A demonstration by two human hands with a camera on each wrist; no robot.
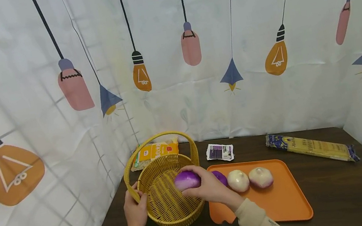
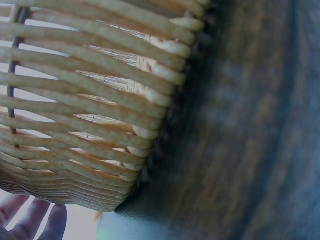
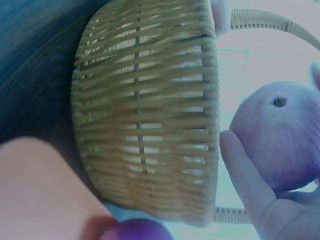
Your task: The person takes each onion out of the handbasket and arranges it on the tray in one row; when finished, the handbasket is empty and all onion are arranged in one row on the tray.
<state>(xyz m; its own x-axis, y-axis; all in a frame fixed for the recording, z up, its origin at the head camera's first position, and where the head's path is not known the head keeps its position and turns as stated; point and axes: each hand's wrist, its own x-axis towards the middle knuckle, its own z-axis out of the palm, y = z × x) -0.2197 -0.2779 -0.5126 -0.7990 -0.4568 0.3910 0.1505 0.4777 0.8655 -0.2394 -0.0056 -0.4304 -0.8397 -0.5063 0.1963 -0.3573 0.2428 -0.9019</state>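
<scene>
My right hand (image 1: 209,185) grips a purple onion (image 1: 186,180) over the right side of a yellow woven basket (image 1: 176,224). In the right wrist view the onion (image 3: 280,135) shows a small dark spot at one end, with a finger along its side, above the basket's rim. My left hand (image 1: 135,209) holds the basket's left rim near the foot of its arched handle. In the left wrist view fingertips (image 2: 52,222) show beside the wickerwork. On an orange tray (image 1: 262,210), another purple onion (image 1: 219,178) sits partly behind my right hand, beside two whitish bulbs (image 1: 238,181) with purple tinges.
Behind the basket lies a yellow bag of grain (image 1: 153,152). A small white and purple packet (image 1: 220,152) is at the back middle. A long yellow and blue packet (image 1: 312,147) lies at the back right of the dark table (image 1: 340,190). Printed curtains surround the table.
</scene>
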